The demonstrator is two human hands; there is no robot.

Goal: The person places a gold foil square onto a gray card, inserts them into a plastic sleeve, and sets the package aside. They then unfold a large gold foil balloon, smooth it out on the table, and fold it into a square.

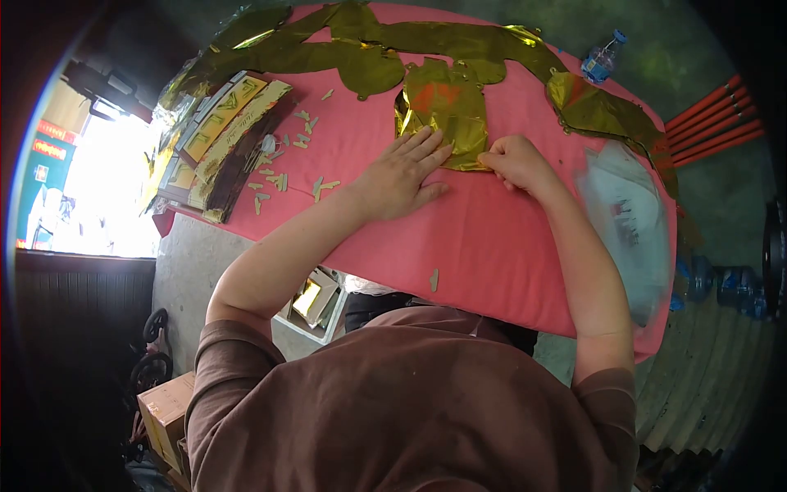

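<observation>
A flat gold foil balloon (461, 121) lies on the pink tablecloth (393, 254), creased and shiny, with small tabs along its far edge. My left hand (400, 177) rests on its near left part, fingers stretched out and the palm partly on the cloth. At the near right corner, my right hand (521, 167) pinches the foil edge between thumb and curled fingers. Beyond both hands, more flattened gold foil balloons (365, 67) stretch along the far edge of the table. Another gold foil piece (594, 108) is at the far right.
Printed card packs (225, 135) are stacked at the left, beside several small pale pieces (281, 182). One small piece (434, 280) lies near the front edge. Clear plastic bags (627, 217) cover the right side. A water bottle (601, 59) stands at the far right. Below is a white bin (332, 320).
</observation>
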